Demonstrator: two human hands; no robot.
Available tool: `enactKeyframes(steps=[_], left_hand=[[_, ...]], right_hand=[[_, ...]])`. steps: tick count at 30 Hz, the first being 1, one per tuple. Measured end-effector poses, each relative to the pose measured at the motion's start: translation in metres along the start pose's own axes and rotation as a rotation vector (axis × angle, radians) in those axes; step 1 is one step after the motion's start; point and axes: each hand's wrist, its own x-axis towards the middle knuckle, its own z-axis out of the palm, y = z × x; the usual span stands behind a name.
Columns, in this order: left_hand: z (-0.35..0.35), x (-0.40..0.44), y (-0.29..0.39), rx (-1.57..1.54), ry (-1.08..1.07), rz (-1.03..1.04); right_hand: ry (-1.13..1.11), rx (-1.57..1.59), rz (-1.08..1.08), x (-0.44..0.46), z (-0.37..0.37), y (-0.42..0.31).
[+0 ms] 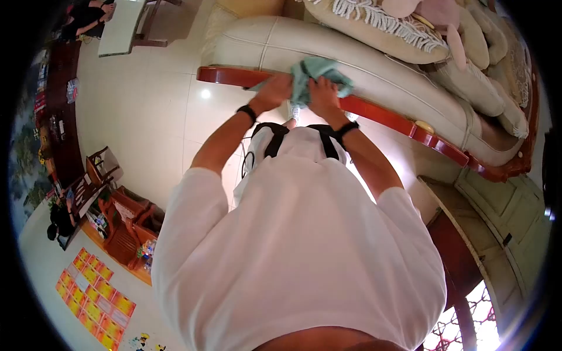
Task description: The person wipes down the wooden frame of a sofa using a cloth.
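A crumpled green cloth [313,73] lies over the red wooden front rail [380,117] and the edge of the cream sofa seat [345,50]. My left hand [275,90] is closed on the cloth's left part at the rail, slightly blurred, with a bit of green showing beyond it. My right hand [324,95] grips the cloth from above, its fingers bent over the fabric. Both wrists wear dark bands.
Fringed cushions [374,29] and a pink plush toy [439,17] are piled on the sofa. A small yellowish round object [424,126] sits by the rail. A pale table [122,26] stands far left, near another person [88,20]. Wooden chairs [120,234] line the left.
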Motion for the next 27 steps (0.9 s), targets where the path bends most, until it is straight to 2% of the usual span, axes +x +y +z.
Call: enactKeyframes(steps=[3,5,7,8,9,11,12,13,14,15,16,17,19,21,23,24,25,26,27], left_hand=[[-0.008,-0.050,-0.057,0.065,0.174,0.007],[-0.035,-0.074,-0.086,-0.029,0.063,-0.036],[-0.016,-0.117,-0.133,0.025,0.062,-0.176],[-0.039,-0.123,-0.136,-0.081,-0.079,-0.405],[-0.063,-0.127,-0.139,-0.188,-0.217,-0.635],[-0.035,-0.168,-0.166,0.153,-0.183,-0.681],[-0.028,-0.163,-0.165,0.151,-0.161,-0.689],[-0.025,-0.159,-0.164,0.244,-0.271,-0.737],[-0.022,-0.156,-0.165,0.338,-0.386,-0.784],[-0.018,-0.148,-0.161,0.339,-0.377,-0.792],[-0.013,-0.134,-0.152,0.346,-0.300,-0.813],[-0.009,-0.122,-0.145,0.351,-0.221,-0.832],[-0.009,-0.108,-0.130,0.391,-0.224,-0.828],[-0.013,-0.087,-0.118,0.370,-0.349,-0.732],[-0.002,-0.072,-0.100,0.341,-0.274,-0.557],[-0.007,-0.064,-0.075,0.315,-0.120,-0.479],[0.030,-0.060,-0.050,0.065,-0.061,-0.440],[0.049,-0.041,-0.063,-0.117,0.051,-0.413],[0.023,-0.024,-0.057,-0.151,0.060,-0.383]], right_hand=[[-0.088,0.026,-0.084,0.048,-0.001,-0.063],[-0.010,0.018,-0.190,0.069,0.012,-0.091],[0.034,0.095,-0.301,0.079,0.009,-0.114],[0.032,0.087,-0.288,0.078,0.009,-0.122],[0.033,0.140,-0.362,0.078,0.007,-0.127],[0.039,0.168,-0.447,0.078,0.007,-0.117],[0.066,0.219,-0.483,0.078,0.022,-0.106],[0.092,0.274,-0.521,0.079,0.022,-0.099],[0.034,0.302,-0.509,0.076,0.021,-0.086],[-0.063,0.339,-0.438,0.073,0.017,-0.072],[-0.160,0.376,-0.362,0.067,0.014,-0.057],[-0.130,0.367,-0.323,0.055,0.014,-0.040],[-0.062,0.361,-0.270,0.021,0.019,-0.002],[-0.006,0.348,-0.251,-0.010,0.018,0.023],[0.109,0.290,-0.188,-0.050,0.013,0.039],[0.076,0.321,-0.116,-0.070,0.010,0.041],[0.070,0.323,-0.104,-0.083,0.016,0.045],[0.158,0.330,-0.167,-0.088,0.037,0.060],[0.085,0.326,-0.073,-0.088,0.026,0.058]])
